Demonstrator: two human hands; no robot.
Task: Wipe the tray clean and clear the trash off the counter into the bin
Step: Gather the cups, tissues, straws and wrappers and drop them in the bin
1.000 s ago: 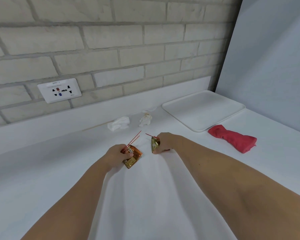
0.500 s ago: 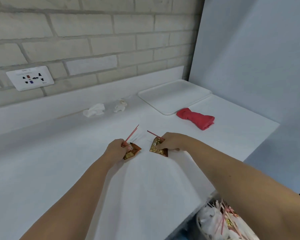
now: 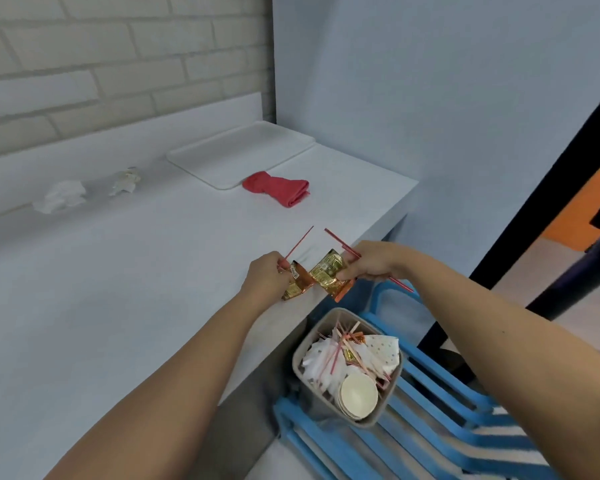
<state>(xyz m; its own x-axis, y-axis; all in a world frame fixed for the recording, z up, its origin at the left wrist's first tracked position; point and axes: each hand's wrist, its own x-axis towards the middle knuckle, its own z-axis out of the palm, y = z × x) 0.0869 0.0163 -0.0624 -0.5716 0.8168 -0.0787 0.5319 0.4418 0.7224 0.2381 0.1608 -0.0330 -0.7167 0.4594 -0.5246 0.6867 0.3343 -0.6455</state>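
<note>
Here, both red sticks [image 3: 297, 244] converge forward.

Gold wrapper [image 3: 327, 271] in right hand [image 3: 373, 263]

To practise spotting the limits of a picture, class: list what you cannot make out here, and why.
Head view only:
1. Print on the gold wrapper and brown wrapper: too small, blurred.
2. Fingertips of the left hand: hidden behind the hand itself.
3. Lower contents of the bin: buried under the top trash.
4. Any dirt on the tray: too far, washed out.
</note>
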